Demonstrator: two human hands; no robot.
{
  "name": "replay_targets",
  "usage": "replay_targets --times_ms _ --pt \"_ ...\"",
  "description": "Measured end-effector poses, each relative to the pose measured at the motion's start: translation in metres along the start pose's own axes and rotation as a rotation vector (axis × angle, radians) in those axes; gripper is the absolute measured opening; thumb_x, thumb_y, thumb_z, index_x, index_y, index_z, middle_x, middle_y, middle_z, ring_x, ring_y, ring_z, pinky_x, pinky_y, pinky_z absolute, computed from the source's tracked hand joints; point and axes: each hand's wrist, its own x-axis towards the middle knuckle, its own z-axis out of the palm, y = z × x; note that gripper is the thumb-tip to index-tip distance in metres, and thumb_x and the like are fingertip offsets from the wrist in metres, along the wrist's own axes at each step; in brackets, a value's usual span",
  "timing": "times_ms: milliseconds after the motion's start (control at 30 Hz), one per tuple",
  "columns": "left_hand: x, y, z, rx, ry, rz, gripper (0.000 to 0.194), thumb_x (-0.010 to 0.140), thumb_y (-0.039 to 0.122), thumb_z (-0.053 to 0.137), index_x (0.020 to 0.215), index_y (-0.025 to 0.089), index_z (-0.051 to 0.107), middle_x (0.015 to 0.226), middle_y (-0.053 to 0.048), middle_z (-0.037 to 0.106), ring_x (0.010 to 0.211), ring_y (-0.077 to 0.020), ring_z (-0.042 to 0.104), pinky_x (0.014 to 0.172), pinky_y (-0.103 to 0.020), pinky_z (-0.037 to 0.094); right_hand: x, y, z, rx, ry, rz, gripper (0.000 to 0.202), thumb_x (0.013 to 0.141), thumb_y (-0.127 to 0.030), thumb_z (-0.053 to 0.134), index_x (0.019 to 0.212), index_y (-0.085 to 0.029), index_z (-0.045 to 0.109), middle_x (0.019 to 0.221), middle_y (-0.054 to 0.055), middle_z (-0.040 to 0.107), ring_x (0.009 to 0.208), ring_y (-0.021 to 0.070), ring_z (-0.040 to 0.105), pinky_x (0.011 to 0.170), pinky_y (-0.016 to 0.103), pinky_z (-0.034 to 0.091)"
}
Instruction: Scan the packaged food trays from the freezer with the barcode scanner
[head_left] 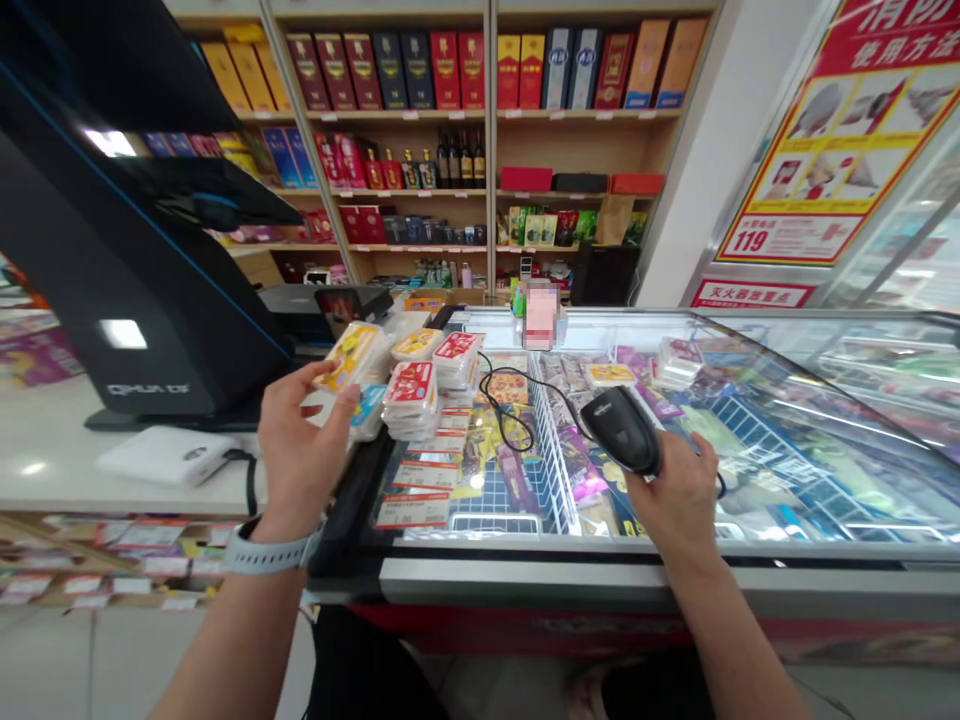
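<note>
My left hand (304, 440) is closed around a small plastic tub with a yellow label (351, 357), held tilted over the freezer's left edge. Right below it sits a blue-labelled tub (368, 408), next to a stack of red-labelled tubs (411, 395). Behind these stand another red-labelled stack (457, 352) and yellow-labelled tubs (417, 345). My right hand (679, 490) grips a black handheld barcode scanner (624, 430) by its handle, above the freezer's glass top. From the scanner a black cable (517, 378) loops back across the glass.
A chest freezer (540, 570) with a glass lid spans the front. Left of it, a counter carries a black checkout terminal (135, 260) and a white box-like device (166, 455). More tubs (679, 360) are stacked on the glass at right. Shelves of boxed bottles (390, 70) line the back.
</note>
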Motion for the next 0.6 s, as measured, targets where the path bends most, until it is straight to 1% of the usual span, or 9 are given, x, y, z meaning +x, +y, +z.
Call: replay_targets --times_ms 67,100,167,233,367,433,500,533,600 --pt "-0.007 -0.016 -0.009 0.265 0.046 0.037 0.043 0.083 0.05 0.06 0.119 0.026 0.061 0.114 -0.008 0.058 0.114 -0.0334 0.051 0.085 -0.045 0.047 0.0 0.001 0.0 -0.01 0.004 -0.012 0.022 0.081 -0.027 0.056 0.1 -0.017 0.053 0.088 0.008 0.064 0.086 0.0254 0.061 0.103 0.05 0.035" --pt "-0.01 -0.022 -0.011 0.345 0.033 0.056 0.042 0.084 0.049 0.058 0.118 0.024 0.062 0.111 -0.009 0.059 0.113 -0.0338 0.052 0.088 -0.047 0.046 0.0 0.001 0.0 -0.015 0.003 -0.016 0.022 0.081 -0.028 0.056 0.1 -0.017 0.053 0.087 0.008 0.064 0.085 0.0254 0.061 0.102 0.049 0.035" --pt "-0.015 -0.034 -0.011 0.445 -0.006 0.086 0.042 0.085 0.049 0.055 0.116 0.021 0.062 0.107 -0.01 0.06 0.112 -0.0335 0.053 0.094 -0.049 0.044 0.0 0.002 0.0 -0.021 -0.002 -0.018 0.022 0.082 -0.029 0.056 0.099 -0.016 0.053 0.087 0.008 0.064 0.084 0.0254 0.061 0.102 0.049 0.036" --pt "-0.017 -0.045 -0.008 0.523 -0.052 0.087 0.042 0.085 0.048 0.053 0.115 0.019 0.062 0.107 -0.012 0.061 0.111 -0.0329 0.053 0.096 -0.048 0.043 0.0 0.001 0.0 -0.022 -0.006 -0.015 0.023 0.082 -0.03 0.056 0.1 -0.016 0.053 0.087 0.008 0.064 0.084 0.0253 0.061 0.102 0.049 0.036" --pt "-0.016 -0.061 0.001 0.637 -0.112 0.005 0.047 0.084 0.05 0.053 0.118 0.019 0.061 0.109 -0.014 0.062 0.108 -0.0342 0.055 0.094 -0.05 0.043 0.001 0.0 0.0 -0.009 -0.01 -0.011 0.022 0.082 -0.028 0.056 0.1 -0.016 0.053 0.087 0.008 0.064 0.085 0.0253 0.061 0.103 0.049 0.035" --pt "-0.014 -0.062 0.002 0.622 -0.096 -0.007 0.056 0.082 0.054 0.056 0.124 0.018 0.057 0.117 -0.016 0.06 0.114 -0.0365 0.053 0.097 -0.053 0.042 0.001 -0.001 0.0 0.003 -0.009 -0.011 0.02 0.081 -0.027 0.056 0.098 -0.017 0.053 0.086 0.008 0.064 0.085 0.0253 0.061 0.102 0.05 0.035" --pt "-0.012 -0.054 -0.001 0.571 -0.029 0.039 0.066 0.08 0.055 0.059 0.134 0.018 0.049 0.132 -0.019 0.052 0.126 -0.0391 0.045 0.103 -0.057 0.035 0.001 -0.001 0.0 0.012 -0.009 -0.01 0.02 0.08 -0.025 0.055 0.098 -0.016 0.053 0.087 0.008 0.064 0.084 0.0253 0.061 0.102 0.05 0.035" --pt "-0.011 -0.046 -0.003 0.543 0.01 0.077 0.07 0.08 0.054 0.06 0.138 0.018 0.045 0.14 -0.02 0.045 0.132 -0.0398 0.038 0.107 -0.059 0.031 0.001 -0.001 0.0 0.016 -0.01 -0.009 0.021 0.08 -0.025 0.055 0.099 -0.016 0.053 0.088 0.008 0.064 0.085 0.0254 0.061 0.102 0.05 0.035" --pt "-0.01 -0.025 -0.01 0.501 0.108 0.162 0.075 0.081 0.049 0.061 0.144 0.018 0.036 0.151 -0.019 0.031 0.14 -0.0403 0.026 0.113 -0.06 0.021 0.001 -0.002 0.0 0.026 -0.015 -0.003 0.025 0.079 -0.023 0.055 0.103 -0.016 0.053 0.09 0.009 0.064 0.086 0.0256 0.061 0.103 0.051 0.034"
